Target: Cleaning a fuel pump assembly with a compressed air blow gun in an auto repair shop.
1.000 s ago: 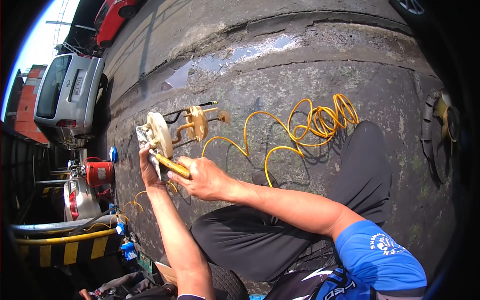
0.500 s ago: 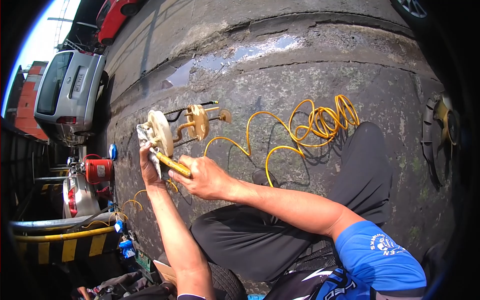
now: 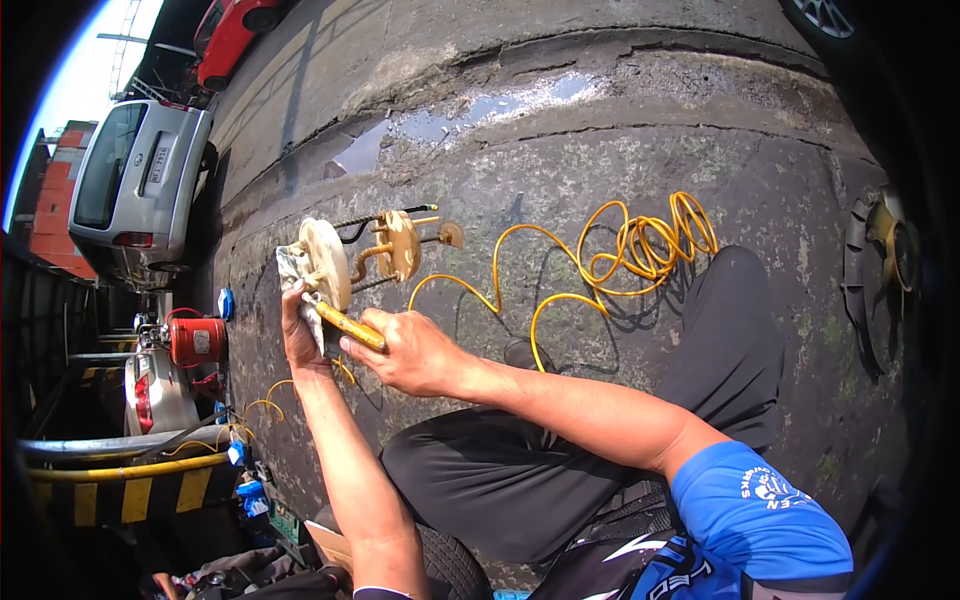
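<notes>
My left hand [image 3: 303,335] is closed around a whitish cloth [image 3: 289,262] at the back of a fuel pump assembly. This assembly has an off-white round flange [image 3: 325,262], a tan disc [image 3: 401,246], rods and a bent pipe between them, and a small float-like piece at its far end. My right hand [image 3: 415,350] grips a yellow-handled tool [image 3: 349,326] whose tip reaches to the flange's lower edge beside my left fingers. What kind of tool it is, and whether its tip touches the flange, cannot be made out.
A yellow hose [image 3: 640,262] lies coiled on the concrete to the right. Beyond stretches a puddle [image 3: 430,125]. At the left stand a red tank [image 3: 197,341] and a silver van [image 3: 141,190]. A black fan-like part [image 3: 862,265] rests at the far right; a tyre [image 3: 452,560] is beside me.
The assembly has shifted very slightly right and tilted a touch in my left hand. My right hand and the yellow-handled tool have barely moved, keeping their grip.
</notes>
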A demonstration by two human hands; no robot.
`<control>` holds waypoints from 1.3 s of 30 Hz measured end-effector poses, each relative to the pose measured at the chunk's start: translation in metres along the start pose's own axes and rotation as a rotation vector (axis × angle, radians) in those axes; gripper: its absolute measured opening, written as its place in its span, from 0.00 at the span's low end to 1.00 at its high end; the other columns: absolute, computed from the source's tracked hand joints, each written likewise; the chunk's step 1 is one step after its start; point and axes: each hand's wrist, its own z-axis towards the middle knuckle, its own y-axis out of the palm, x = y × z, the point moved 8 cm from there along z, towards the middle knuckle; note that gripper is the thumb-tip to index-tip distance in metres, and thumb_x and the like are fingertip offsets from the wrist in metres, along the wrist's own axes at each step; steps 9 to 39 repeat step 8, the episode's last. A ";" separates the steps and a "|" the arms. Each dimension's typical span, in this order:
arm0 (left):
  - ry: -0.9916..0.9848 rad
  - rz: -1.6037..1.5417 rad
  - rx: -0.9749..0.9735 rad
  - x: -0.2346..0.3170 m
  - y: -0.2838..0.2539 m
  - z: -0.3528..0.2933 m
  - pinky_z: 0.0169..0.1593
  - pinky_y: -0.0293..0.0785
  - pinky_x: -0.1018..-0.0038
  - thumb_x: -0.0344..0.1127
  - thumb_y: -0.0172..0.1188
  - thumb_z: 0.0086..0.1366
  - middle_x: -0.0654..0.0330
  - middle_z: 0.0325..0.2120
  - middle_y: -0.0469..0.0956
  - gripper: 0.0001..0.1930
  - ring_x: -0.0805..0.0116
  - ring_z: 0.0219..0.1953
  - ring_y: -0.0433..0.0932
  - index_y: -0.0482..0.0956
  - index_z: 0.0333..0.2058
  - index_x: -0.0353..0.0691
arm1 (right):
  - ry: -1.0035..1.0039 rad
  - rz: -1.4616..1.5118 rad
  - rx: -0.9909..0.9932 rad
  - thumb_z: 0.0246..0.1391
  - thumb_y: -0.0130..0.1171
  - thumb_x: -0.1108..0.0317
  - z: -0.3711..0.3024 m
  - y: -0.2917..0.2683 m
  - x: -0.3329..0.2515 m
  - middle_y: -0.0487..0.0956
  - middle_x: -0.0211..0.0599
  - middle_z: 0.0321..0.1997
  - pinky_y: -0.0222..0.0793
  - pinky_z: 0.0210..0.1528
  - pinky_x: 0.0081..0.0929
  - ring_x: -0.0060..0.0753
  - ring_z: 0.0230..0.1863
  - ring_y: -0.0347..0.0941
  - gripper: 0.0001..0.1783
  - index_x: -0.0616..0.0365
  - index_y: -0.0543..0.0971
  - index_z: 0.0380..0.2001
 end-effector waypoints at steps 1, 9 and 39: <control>-0.004 0.007 0.006 -0.001 0.002 0.000 0.58 0.77 0.68 0.41 0.61 0.66 0.57 0.51 0.81 0.26 0.65 0.50 0.81 0.73 0.59 0.34 | 0.002 0.000 0.002 0.65 0.60 0.50 0.000 -0.001 0.001 0.77 0.55 0.22 0.68 0.30 0.50 0.63 0.28 0.77 0.23 0.62 0.72 0.31; -0.009 0.001 0.003 0.002 0.000 -0.002 0.58 0.77 0.67 0.41 0.63 0.65 0.57 0.52 0.81 0.27 0.64 0.51 0.81 0.72 0.60 0.35 | -0.036 0.045 -0.029 0.65 0.61 0.50 -0.001 -0.002 -0.003 0.78 0.54 0.25 0.68 0.31 0.49 0.60 0.29 0.78 0.22 0.61 0.74 0.32; -0.009 0.001 0.003 0.002 0.000 -0.002 0.58 0.77 0.67 0.41 0.63 0.65 0.57 0.52 0.81 0.27 0.64 0.51 0.81 0.72 0.60 0.35 | -0.036 0.045 -0.029 0.65 0.61 0.50 -0.001 -0.002 -0.003 0.78 0.54 0.25 0.68 0.31 0.49 0.60 0.29 0.78 0.22 0.61 0.74 0.32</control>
